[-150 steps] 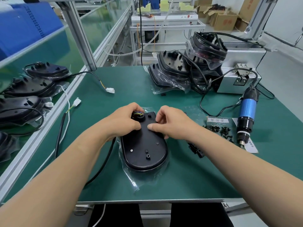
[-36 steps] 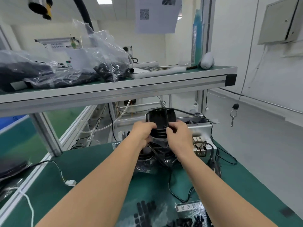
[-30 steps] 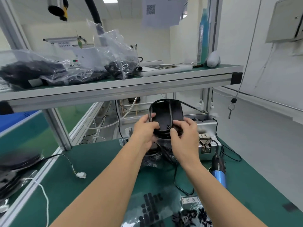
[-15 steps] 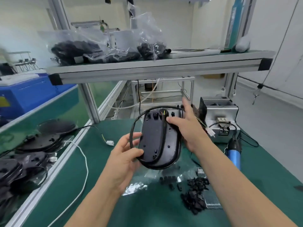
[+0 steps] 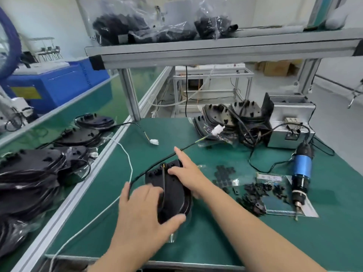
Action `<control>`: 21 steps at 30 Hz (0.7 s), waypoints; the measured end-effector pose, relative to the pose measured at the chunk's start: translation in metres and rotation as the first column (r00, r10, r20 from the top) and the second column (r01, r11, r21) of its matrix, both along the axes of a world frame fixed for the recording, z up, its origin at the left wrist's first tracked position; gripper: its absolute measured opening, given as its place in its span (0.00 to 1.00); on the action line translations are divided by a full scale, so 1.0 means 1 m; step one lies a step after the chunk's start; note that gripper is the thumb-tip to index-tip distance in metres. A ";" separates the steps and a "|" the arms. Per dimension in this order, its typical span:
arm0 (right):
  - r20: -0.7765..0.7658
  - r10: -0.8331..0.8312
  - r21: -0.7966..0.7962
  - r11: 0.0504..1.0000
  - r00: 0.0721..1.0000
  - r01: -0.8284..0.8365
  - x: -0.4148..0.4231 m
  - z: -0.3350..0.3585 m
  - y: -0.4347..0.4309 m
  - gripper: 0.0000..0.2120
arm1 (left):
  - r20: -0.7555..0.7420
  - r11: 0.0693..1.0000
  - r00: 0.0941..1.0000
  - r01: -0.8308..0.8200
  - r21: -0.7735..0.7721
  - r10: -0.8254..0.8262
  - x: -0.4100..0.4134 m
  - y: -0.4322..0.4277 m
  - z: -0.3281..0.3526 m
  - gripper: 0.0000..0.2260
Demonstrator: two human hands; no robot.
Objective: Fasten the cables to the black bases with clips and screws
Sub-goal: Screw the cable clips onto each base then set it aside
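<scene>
The black base [image 5: 172,193] lies flat on the green desk [image 5: 102,183]. The left hand [image 5: 141,211] clasps its near end, thumb at the rim. The right hand [image 5: 188,173] rests unclenched on the far end, forefinger straight beside the cable [image 5: 157,165]. The base looks like a rigid, light plastic shell, best held by its edges. The cable seems limp yet springy and probably needs pinning down near its exit.

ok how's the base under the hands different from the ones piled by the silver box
The base under the hands lies nearly flat, alone; the piled bases lean tilted against each other. The left hand and right hand are on the first; nobody touches the pile. Its cable stretches out; theirs tangle. All black.
</scene>
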State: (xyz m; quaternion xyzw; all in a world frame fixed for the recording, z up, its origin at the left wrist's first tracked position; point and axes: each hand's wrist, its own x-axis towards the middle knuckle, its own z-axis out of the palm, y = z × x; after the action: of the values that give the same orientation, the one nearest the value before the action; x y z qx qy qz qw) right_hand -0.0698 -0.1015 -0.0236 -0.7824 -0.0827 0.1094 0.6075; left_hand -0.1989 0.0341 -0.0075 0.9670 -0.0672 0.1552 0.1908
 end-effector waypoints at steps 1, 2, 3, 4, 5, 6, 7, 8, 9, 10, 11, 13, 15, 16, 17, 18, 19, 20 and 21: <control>-0.038 -0.006 0.022 1.000 0.999 0.007 0.000 -0.002 -0.001 0.36 | -0.120 1.000 0.992 0.027 0.013 -0.025 0.003 -0.002 0.003 0.26; -0.056 -0.005 0.015 1.000 0.998 0.006 0.001 -0.002 -0.003 0.34 | -0.237 0.999 0.971 0.039 -0.018 -0.042 0.007 -0.001 0.007 0.26; -0.050 -0.002 -0.023 1.000 0.999 0.000 0.003 -0.001 -0.005 0.33 | -0.315 0.996 0.947 0.046 -0.070 -0.066 0.013 0.001 0.010 0.26; -0.035 0.007 -0.074 0.997 0.999 -0.010 0.005 0.000 -0.007 0.32 | -0.372 0.992 0.923 0.066 -0.111 -0.103 0.018 0.003 0.012 0.26; -0.027 0.016 -0.121 0.992 1.000 -0.019 0.007 0.002 -0.008 0.31 | -0.422 0.987 0.895 0.092 -0.132 -0.140 0.023 0.005 0.015 0.26; -0.023 0.024 -0.165 0.986 0.999 -0.028 0.010 0.003 -0.009 0.30 | -0.464 0.982 0.868 0.127 -0.142 -0.179 0.027 0.005 0.017 0.25; -0.006 0.030 -0.217 0.976 1.000 -0.031 0.013 0.005 -0.010 0.28 | -0.481 0.975 0.849 0.166 -0.150 -0.218 0.031 0.006 0.019 0.24; 0.036 0.038 -0.278 0.960 0.999 -0.027 0.015 0.006 -0.010 0.25 | -0.484 0.967 0.838 0.201 -0.155 -0.251 0.034 0.008 0.020 0.23; 0.098 0.045 -0.329 0.944 0.994 -0.011 0.018 0.008 -0.009 0.22 | -0.482 0.960 0.830 0.239 -0.146 -0.280 0.037 0.010 0.021 0.23; 0.167 0.047 -0.356 0.934 0.985 0.016 0.021 0.010 -0.008 0.19 | -0.489 0.952 0.818 0.278 -0.127 -0.304 0.040 0.012 0.023 0.23; 0.226 0.046 -0.362 0.931 0.973 0.040 0.024 0.013 -0.006 0.17 | -0.500 0.942 0.800 0.315 -0.120 -0.331 0.043 0.015 0.025 0.22; 0.304 0.046 -0.366 0.928 0.951 0.072 0.032 0.021 0.002 0.15 | -0.516 0.927 0.772 0.343 -0.154 -0.372 0.049 0.017 0.034 0.18; 0.300 0.156 -0.440 0.898 0.941 -0.009 0.041 0.033 0.011 0.13 | -0.494 0.930 0.787 0.309 -0.201 -0.368 0.060 0.017 0.042 0.17; 0.230 0.265 -0.495 0.860 0.937 -0.121 0.045 0.039 0.014 0.13 | -0.483 0.935 0.801 0.293 -0.198 -0.353 0.066 0.018 0.047 0.17; 0.131 0.368 -0.519 0.817 0.921 -0.252 0.049 0.045 0.014 0.14 | -0.470 0.937 0.811 0.299 -0.181 -0.350 0.073 0.019 0.049 0.15; 0.041 0.425 -0.497 0.794 0.904 -0.351 0.052 0.050 0.011 0.15 | -0.459 0.934 0.814 0.317 -0.165 -0.357 0.079 0.021 0.051 0.10; -0.008 0.418 -0.449 0.810 0.909 -0.377 0.056 0.054 0.004 0.16 | -0.452 0.926 0.808 0.337 -0.171 -0.378 0.084 0.024 0.052 0.03; -0.016 0.362 -0.413 0.846 0.932 -0.336 0.059 0.057 -0.007 0.14 | -0.445 0.916 0.801 0.353 -0.189 -0.401 0.087 0.027 0.053 0.03; -0.003 0.291 -0.400 0.876 0.957 -0.268 0.061 0.060 -0.021 0.12 | -0.448 0.905 0.787 0.352 -0.238 -0.424 0.090 0.030 0.053 0.04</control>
State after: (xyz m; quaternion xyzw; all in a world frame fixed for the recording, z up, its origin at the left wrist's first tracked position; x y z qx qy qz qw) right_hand -0.0088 -0.1224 0.0368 -0.8715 -0.1883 0.1882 0.4118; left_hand -0.1086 0.0640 0.0450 0.9235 -0.2028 -0.1328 0.2974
